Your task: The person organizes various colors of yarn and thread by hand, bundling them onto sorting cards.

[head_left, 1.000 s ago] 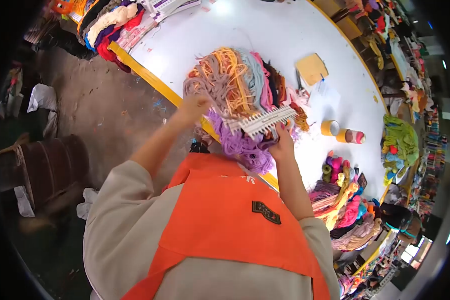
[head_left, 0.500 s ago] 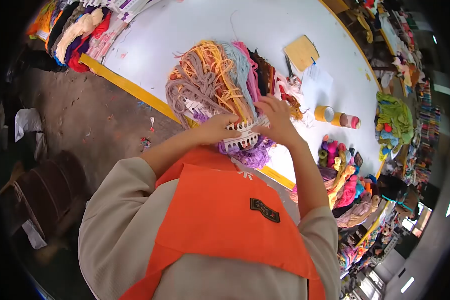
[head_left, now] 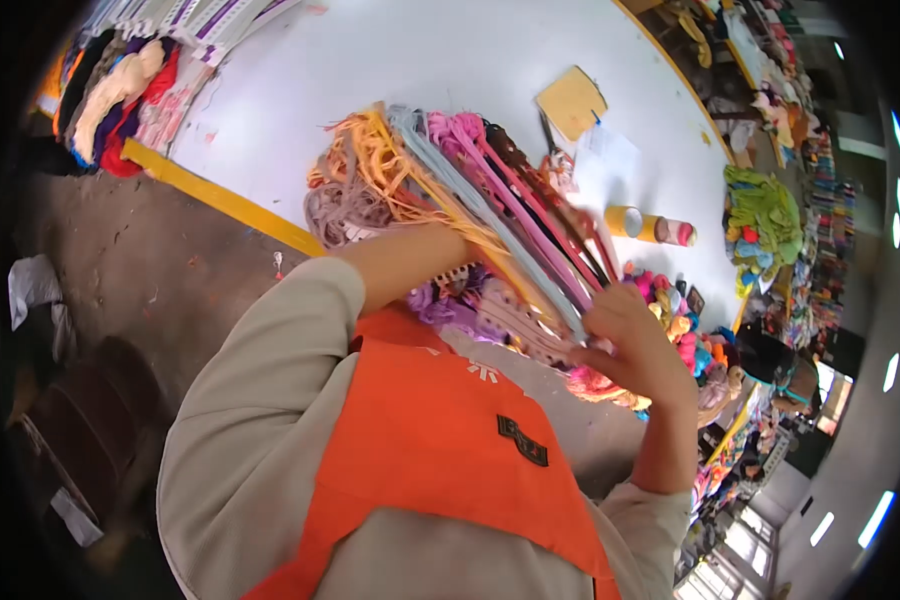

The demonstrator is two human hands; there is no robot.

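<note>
Pictured from above: white table [head_left: 450, 50] edged in a yellow strip [head_left: 220, 200], wide and littered with yarn. Heaped on its far left corner, folded bundles of cream, red and purple yarn [head_left: 115, 95]; at the right edge, a green yarn heap [head_left: 765, 215] and a pile of pink and multicoloured skeins [head_left: 685, 325]. Lifted clear of the table in front of the orange apron [head_left: 440, 460], a fan of coloured yarn strands [head_left: 450, 190], strung taut toward the right hand [head_left: 635, 345], grip pressed together on the strand ends. Under the fan, a pale slotted sample card [head_left: 520, 320] with purple yarn [head_left: 440, 305] beside it. Left hand hidden behind the strands, forearm [head_left: 410, 262] alone showing; grip not discernible. Farther back on the table: a tan card [head_left: 570, 102], a sheet of paper [head_left: 610, 155], and yellow tape rolls [head_left: 635, 222] lying side by side.
</note>
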